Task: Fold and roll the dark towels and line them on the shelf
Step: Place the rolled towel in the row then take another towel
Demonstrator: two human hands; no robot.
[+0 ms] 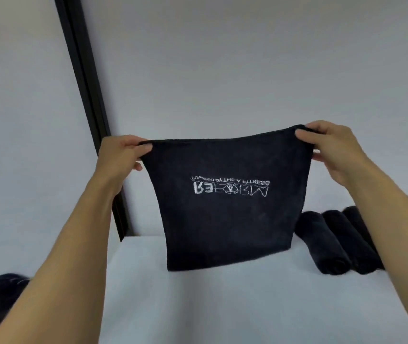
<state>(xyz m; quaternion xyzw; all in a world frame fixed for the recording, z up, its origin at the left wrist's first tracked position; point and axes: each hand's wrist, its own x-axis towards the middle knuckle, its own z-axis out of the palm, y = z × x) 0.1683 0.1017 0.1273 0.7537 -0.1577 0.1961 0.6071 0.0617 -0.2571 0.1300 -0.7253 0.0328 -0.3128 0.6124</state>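
Note:
A dark towel [225, 224] with white upside-down lettering hangs flat in the air in front of me. My left hand [121, 155] pinches its top left corner and my right hand [334, 145] pinches its top right corner. The towel's bottom edge reaches down to the white shelf surface [198, 306]. To the right, three rolled dark towels [334, 244] lie side by side on the shelf, partly hidden by my right forearm.
A black vertical frame post [83, 90] runs along the wall at the left. A heap of dark cloth [2, 291] sits at the lower left, beyond the shelf's edge. The pale wall stands close behind the shelf.

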